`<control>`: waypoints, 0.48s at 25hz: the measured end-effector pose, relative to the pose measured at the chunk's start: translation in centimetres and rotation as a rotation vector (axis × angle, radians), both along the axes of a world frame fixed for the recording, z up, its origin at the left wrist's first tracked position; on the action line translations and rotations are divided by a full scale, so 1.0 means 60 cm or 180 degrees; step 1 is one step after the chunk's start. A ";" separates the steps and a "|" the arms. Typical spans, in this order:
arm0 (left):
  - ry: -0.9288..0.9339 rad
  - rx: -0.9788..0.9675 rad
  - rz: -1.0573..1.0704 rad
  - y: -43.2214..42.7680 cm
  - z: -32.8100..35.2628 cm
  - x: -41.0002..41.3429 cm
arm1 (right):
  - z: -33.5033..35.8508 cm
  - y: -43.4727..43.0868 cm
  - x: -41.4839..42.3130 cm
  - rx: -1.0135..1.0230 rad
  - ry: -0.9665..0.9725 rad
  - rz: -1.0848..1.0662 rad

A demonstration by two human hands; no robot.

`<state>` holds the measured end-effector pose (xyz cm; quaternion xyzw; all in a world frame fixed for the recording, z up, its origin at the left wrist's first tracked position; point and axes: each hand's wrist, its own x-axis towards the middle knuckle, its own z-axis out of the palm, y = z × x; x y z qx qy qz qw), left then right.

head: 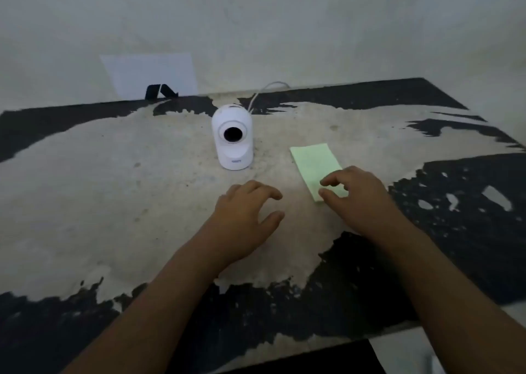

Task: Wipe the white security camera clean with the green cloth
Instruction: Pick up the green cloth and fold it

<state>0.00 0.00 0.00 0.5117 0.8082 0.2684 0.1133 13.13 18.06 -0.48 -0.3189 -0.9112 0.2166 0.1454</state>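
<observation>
A white security camera (232,137) stands upright near the middle of a worn table (113,180), its dark round lens facing the viewer. A small blue mark low on its base is too blurred to read. A white cable (262,92) rises from behind its top and curves off past the far edge of the table; where it ends is hidden.

To the right of the camera, apart from it, a folded green cloth (313,163) lies flat on the table. Its near end is covered by the right hand (355,194), whose fingers are spread and curled loosely over the cloth. Whether the fingertips press on the cloth or hover just above it cannot be told. The hand is not closed around anything.

The left hand (244,214) is on the near side of the camera, clear of it, fingers loosely bent and thumb apart, holding nothing. Whether it touches the table cannot be told.

Both forearms run off the bottom edge of the picture. The table top is pale where its black coat has worn away, with black patches left along the edges. At the far left a white sheet (150,75) leans against the wall (284,26), with a dark object (159,92) in front of it too unclear to name.
</observation>
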 end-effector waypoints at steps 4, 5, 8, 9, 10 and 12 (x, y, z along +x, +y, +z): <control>0.0106 -0.0592 -0.0036 0.006 -0.022 0.030 | -0.028 0.007 0.020 0.0391 -0.0724 -0.0113; 0.0176 -0.0629 -0.0004 0.008 -0.026 0.033 | -0.034 0.009 0.016 0.0449 -0.0719 -0.0122; 0.0234 -0.0619 0.0068 0.010 -0.025 0.037 | -0.035 0.010 0.003 0.0548 -0.0550 -0.0150; 0.0238 -0.0668 0.0045 0.010 -0.025 0.038 | -0.036 0.012 -0.001 0.0572 -0.0514 -0.0091; 0.0212 -0.0754 0.0003 0.009 -0.023 0.040 | -0.033 0.010 -0.004 0.0603 -0.0543 -0.0037; 0.0027 -0.0705 -0.0037 0.009 -0.020 0.041 | -0.026 0.007 -0.007 0.0677 -0.0579 0.0070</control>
